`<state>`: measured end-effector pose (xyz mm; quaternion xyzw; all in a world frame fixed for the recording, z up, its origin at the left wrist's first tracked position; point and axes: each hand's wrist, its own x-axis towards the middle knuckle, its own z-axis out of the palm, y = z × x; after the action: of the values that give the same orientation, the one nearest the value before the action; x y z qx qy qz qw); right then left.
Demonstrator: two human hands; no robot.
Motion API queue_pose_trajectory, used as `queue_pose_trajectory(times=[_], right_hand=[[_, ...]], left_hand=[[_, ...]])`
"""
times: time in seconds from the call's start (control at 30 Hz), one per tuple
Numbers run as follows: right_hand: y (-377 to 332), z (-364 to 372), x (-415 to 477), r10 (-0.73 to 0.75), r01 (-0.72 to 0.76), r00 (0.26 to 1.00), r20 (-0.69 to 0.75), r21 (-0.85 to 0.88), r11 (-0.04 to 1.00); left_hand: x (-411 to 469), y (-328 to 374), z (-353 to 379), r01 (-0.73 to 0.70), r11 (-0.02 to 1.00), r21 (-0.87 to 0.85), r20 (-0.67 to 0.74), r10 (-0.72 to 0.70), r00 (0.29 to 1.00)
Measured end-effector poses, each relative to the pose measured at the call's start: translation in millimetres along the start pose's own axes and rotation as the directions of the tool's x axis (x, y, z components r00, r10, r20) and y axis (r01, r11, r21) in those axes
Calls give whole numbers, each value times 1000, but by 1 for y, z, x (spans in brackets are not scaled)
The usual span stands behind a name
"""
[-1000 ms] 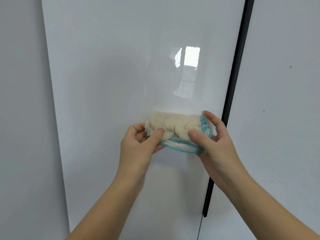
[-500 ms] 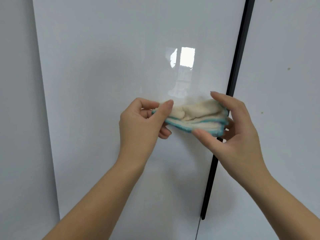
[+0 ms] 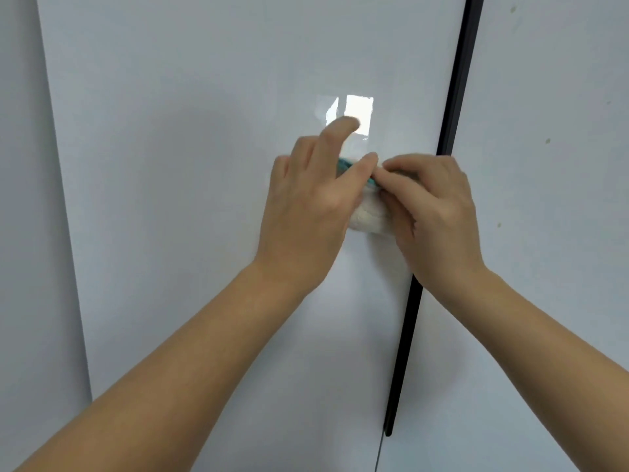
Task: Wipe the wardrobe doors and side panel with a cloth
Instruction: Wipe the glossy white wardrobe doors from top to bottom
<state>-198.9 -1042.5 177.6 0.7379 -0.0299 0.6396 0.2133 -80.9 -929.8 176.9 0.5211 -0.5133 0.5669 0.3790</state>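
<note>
The right hand (image 3: 439, 212) is gripping the bunched cloth (image 3: 369, 216) before the wardrobe door (image 3: 204, 131). The left hand (image 3: 306, 206), blurred, is apparently pinching its teal edge.

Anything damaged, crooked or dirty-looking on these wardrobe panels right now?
Nothing damaged or askew. The white panel right of the black vertical strip carries several small dark specks. The cream, teal-edged cloth sits bunched between left hand and right hand.

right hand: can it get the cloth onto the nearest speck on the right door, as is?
Probably yes. The right hand sits across the black strip, and nothing lies between it and the speck on the right door. Catch: the left hand also holds the cloth.
</note>
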Motion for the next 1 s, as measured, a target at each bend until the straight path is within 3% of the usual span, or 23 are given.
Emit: queue_pose_trajectory(times=[0.17,0.5,0.9,1.0], right_hand=[[11,-4,-28,-103,114,984,143,-68,991],[20,13,-57,-171,169,982,-79,-27,985],[11,8,-154,-192,192,981,30,-4,981],[4,8,-182,-204,203,977,56,16,979]], left_hand=[[-16,-15,12,-140,989,43,-25,141,990],[-54,-20,16,-249,968,38,30,248,968],[-140,8,31,-249,968,6,-22,249,968],[-168,14,29,-243,970,-25,21,244,970]])
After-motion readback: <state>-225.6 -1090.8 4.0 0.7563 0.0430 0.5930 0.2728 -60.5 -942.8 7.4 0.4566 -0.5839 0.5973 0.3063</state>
